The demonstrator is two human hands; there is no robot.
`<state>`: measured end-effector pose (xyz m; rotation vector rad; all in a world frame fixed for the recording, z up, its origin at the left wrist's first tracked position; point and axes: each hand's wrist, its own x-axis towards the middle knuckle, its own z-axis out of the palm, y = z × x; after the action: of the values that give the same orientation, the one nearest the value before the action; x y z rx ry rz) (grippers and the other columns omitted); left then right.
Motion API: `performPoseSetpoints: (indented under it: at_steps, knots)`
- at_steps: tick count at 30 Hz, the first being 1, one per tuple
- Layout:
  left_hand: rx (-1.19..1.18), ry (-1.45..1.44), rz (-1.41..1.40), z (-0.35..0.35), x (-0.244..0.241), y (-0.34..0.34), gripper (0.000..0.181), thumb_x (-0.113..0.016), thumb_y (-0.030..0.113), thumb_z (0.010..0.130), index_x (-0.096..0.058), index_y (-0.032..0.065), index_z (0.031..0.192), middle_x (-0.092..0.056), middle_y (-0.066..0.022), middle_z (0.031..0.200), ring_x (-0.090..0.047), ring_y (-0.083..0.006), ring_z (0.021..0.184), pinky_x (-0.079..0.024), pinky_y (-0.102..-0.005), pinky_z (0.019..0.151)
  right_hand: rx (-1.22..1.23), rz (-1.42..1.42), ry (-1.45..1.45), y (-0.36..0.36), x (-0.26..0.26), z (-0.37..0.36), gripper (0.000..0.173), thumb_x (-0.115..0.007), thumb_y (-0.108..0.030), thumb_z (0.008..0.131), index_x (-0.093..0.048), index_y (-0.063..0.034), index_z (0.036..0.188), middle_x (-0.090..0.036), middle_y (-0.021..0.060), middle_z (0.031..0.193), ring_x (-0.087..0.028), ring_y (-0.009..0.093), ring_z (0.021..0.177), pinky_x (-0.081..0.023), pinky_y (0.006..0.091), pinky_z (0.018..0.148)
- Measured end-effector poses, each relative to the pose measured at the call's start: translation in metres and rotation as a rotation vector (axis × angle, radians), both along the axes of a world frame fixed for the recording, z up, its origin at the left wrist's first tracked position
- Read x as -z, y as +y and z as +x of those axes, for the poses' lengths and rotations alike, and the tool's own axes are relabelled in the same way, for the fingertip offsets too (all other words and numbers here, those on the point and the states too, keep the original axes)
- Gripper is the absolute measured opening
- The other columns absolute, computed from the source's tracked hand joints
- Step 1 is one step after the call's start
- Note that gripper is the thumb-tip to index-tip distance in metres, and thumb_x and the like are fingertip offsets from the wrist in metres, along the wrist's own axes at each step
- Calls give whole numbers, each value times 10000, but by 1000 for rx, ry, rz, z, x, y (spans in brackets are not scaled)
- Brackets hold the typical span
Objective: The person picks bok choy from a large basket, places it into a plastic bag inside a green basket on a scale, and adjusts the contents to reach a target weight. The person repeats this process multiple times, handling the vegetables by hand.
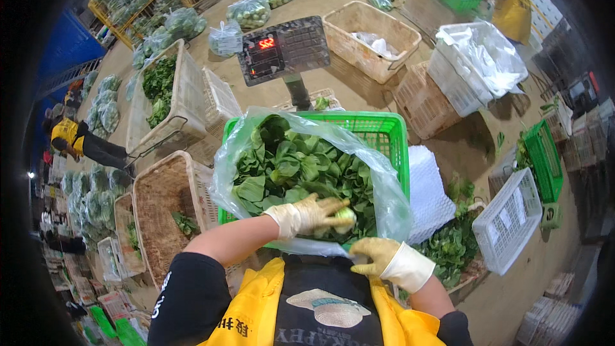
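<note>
A green plastic crate stands before me, lined with a clear plastic bag whose mouth is spread wide. Leafy bok choy fills much of the bag. My left hand, in a cream rubber-coated glove, reaches over the leaves and has the pale base of one bok choy between its fingers; slight blur softens this spot. At the near rim of the bag is my right hand, gloved alike, thumb and fingers apart. Whether its fingertips touch the bag's edge is hard to see.
Behind the crate rises a scale display with lit digits. Dirty plastic crates stand left and at the back. On the right are loose greens and a tilted white basket. Co-workers in yellow vests are farther off.
</note>
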<state>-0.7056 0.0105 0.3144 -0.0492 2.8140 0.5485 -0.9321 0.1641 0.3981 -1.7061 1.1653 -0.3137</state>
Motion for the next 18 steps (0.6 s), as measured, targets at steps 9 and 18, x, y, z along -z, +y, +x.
performPoseSetpoints:
  at_steps: [9,18]
  knots:
    - [-199,553,310,22,26,-18,980,-786,145,704,-227,257,1501,-273,-322,1479,-392,-496,1304,-384,-533,1040,912,294,-525,-42,117,47,602,-802,-362,776,-455,-41,1151,-606,104,911,-589,164,812,-508,308,730]
    - [-175,583,340,28,33,-26,1125,-844,186,622,-157,177,1512,-254,-366,1469,-352,-536,1314,-344,-550,1067,1061,372,-1055,-52,137,70,338,-742,-215,862,-453,-122,1011,-584,39,857,-560,123,736,-483,266,646]
